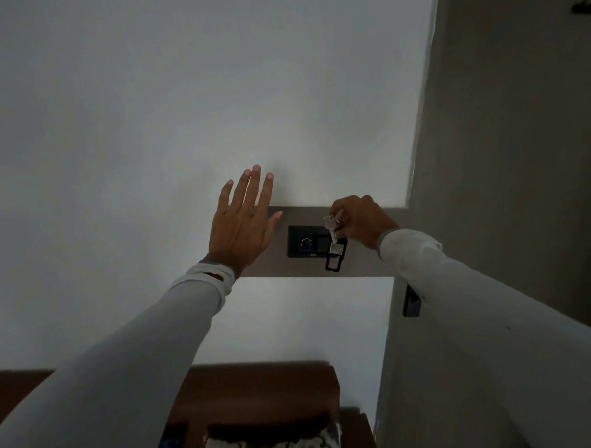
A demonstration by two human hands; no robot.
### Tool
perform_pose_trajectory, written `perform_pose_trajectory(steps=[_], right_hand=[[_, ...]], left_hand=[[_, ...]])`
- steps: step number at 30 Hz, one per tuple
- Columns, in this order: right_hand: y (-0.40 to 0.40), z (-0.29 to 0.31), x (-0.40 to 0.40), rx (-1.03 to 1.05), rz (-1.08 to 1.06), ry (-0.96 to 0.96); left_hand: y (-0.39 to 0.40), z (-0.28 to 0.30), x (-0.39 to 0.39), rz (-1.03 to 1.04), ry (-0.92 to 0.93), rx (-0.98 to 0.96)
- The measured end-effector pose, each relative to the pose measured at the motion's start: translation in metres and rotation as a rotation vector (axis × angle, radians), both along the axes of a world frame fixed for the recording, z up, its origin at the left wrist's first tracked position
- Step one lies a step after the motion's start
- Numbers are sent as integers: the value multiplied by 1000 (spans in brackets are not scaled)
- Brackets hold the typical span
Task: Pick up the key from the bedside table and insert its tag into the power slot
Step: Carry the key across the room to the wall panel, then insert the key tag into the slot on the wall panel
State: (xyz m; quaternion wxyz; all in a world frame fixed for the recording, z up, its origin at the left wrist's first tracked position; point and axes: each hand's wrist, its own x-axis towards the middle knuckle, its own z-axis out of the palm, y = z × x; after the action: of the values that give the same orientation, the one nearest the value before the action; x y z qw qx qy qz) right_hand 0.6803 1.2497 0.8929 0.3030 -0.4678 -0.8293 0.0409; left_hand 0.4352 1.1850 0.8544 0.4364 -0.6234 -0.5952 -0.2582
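A black power slot panel (305,241) with a round dial sits on a grey-brown band of the white wall. My right hand (361,221) is closed on a silver key (331,225) at the panel's right edge. The key's black rectangular tag (335,257) hangs below it, over the panel's right end; whether it sits in the slot I cannot tell. My left hand (242,222) lies flat on the wall just left of the panel, fingers spread and pointing up, holding nothing.
A wall corner (411,181) runs down just right of my right hand. A second dark switch plate (411,301) is on the side wall below my right forearm. A dark wooden headboard (258,386) and a patterned cushion (273,446) lie at the bottom.
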Motion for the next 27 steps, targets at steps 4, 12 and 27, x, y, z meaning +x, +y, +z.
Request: perform_pose_trajectory(steps=[4,12,27], right_hand=[[42,6,-3,22,19,18],[123,7,-11,77,91,-106],[204,23,-28,105,237,-215]], left_hand=[[40,2,2,3,10,14],[112,-11,13,59,13,33],[214,27,-3,74,78,101]])
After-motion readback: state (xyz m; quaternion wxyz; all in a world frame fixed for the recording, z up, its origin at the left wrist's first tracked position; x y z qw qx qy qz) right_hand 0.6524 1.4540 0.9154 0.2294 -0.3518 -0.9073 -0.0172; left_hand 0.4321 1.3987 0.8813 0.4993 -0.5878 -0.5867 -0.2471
